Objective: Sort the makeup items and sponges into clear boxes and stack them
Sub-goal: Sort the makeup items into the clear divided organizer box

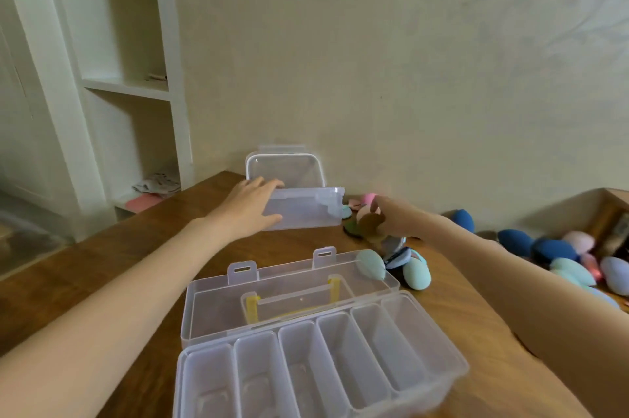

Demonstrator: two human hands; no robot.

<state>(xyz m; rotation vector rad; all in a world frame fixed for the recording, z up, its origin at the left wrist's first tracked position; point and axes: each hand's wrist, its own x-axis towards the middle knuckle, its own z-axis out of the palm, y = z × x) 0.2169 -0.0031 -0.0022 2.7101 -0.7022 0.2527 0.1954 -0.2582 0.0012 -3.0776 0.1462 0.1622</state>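
A small clear box point(306, 210) stands near the wall with its lid point(284, 169) raised. My left hand point(253, 205) grips the box's left end. My right hand point(396, 216) pinches a few flat round puffs point(369, 218), brown and pink, just right of that box. A larger clear organiser box point(320, 346) with several empty compartments lies open near me, its lid point(279, 298) folded back. A mint sponge point(371, 264) rests on the lid's far right corner. More puffs and sponges point(405, 261) lie under my right hand.
Blue, mint and pink egg-shaped sponges point(558, 257) are heaped along the wooden table's right side point(143, 257). A cardboard box point(602, 210) sits at the far right. White shelves point(129, 84) stand to the left beyond the table edge.
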